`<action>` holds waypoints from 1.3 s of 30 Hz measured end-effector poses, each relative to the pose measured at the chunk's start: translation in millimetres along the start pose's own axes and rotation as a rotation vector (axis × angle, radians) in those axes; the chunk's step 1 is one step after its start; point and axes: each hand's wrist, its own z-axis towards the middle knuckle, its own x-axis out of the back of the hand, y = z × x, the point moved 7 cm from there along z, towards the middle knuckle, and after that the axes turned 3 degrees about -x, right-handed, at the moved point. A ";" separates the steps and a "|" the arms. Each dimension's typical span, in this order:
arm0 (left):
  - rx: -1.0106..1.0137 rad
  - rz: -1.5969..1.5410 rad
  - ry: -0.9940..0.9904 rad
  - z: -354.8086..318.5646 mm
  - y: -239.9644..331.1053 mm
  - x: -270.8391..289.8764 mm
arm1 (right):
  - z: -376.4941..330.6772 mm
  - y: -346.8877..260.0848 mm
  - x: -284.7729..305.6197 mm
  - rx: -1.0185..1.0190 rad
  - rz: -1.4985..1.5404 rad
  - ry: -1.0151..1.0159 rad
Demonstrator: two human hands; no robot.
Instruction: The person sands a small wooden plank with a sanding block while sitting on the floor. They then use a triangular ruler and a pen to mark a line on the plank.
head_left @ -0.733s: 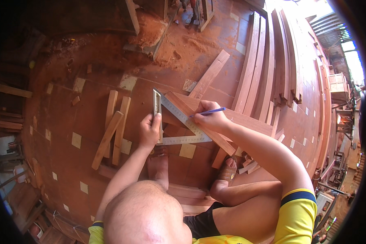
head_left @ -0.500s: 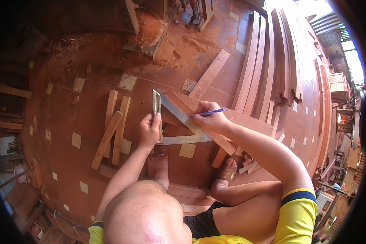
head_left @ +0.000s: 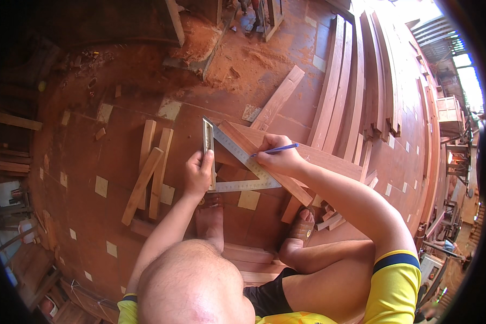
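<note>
My left hand (head_left: 200, 171) grips the thick stock of a metal triangular set square (head_left: 237, 187), thumb along the stock. The square's slanted, ruled edge lies across a reddish wooden strip (head_left: 291, 186). In my right hand (head_left: 279, 155) is a blue pen (head_left: 282, 148), its tip down at the slanted edge, close to the wood. Beneath the strip, a wider board (head_left: 329, 161) runs off to the right under my right forearm. Any line drawn at the pen tip is too small to make out.
Three short wooden pieces (head_left: 157, 171) lie to the left, one across the others. Another board (head_left: 278, 97) points away ahead. Long beams (head_left: 344, 81) lie at the far right. Sawdust (head_left: 254, 62) covers the floor ahead. My sandalled foot (head_left: 301, 229) stands near the strip's lower end.
</note>
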 end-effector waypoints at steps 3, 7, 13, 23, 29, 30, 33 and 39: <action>0.019 -0.015 0.001 -1.8 4.7 -0.7 | -1.0 -2.7 -0.4 0.007 -0.005 -0.008; 0.038 -0.042 0.002 -3.5 8.9 -2.6 | 2.0 0.9 -2.3 0.030 -0.019 -0.021; 0.010 -0.013 0.003 -0.5 -0.3 -0.9 | 3.9 7.2 2.1 -0.026 0.049 0.019; 0.037 -0.026 0.000 -2.5 4.8 -2.0 | 0.0 2.1 -1.2 0.009 -0.018 0.015; -0.042 0.021 0.003 -0.4 6.3 0.6 | -7.0 -3.2 4.9 -0.012 -0.043 0.032; -0.026 0.011 0.002 -0.8 6.7 -0.1 | -9.8 -3.7 7.6 -0.014 -0.053 0.030; 0.006 -0.013 0.000 -1.5 5.7 -1.8 | -13.9 2.2 9.9 -0.013 -0.044 0.015; 0.008 -0.012 0.000 -0.5 0.5 -0.5 | -13.3 6.0 8.5 0.005 -0.060 0.004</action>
